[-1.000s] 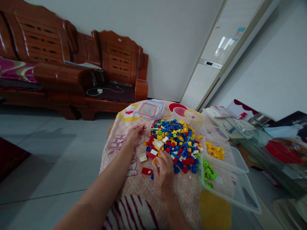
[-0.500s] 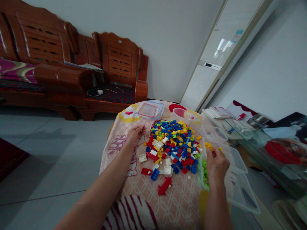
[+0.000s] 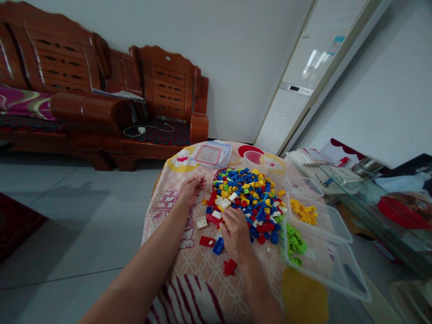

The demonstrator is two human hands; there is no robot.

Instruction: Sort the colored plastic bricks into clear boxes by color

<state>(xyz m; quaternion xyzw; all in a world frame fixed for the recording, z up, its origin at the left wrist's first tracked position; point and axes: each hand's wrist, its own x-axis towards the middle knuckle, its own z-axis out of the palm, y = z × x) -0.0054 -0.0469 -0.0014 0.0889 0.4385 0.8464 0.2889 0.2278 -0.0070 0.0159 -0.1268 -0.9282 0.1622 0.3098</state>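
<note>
A mixed heap of toy building bricks [image 3: 248, 189] in blue, yellow, red, white and green lies on the table. Over the heap's near side is my right hand [image 3: 236, 234], its thumb and fingers apart around a yellow brick [image 3: 222, 221] that they partly cover. Left of the heap rests my left hand [image 3: 191, 190], fingers curled together; whatever they may hold is hidden. Between my forearms lie a white brick [image 3: 201, 222], a flat red brick [image 3: 206, 241], a blue brick [image 3: 218, 246] and a joined red piece [image 3: 230, 267].
To the right, one clear plastic box holds green bricks [image 3: 295, 240] and another holds yellow bricks [image 3: 303, 211]. Clear lids [image 3: 208, 155] and a round tub [image 3: 254, 157] stand at the far edge. A glass shelf [image 3: 357, 193] adjoins the table's right side.
My right hand has moved left from the box of yellow bricks to the heap's near side. The yellow and green bricks in the boxes now show fully. My left hand has stayed in place.
</note>
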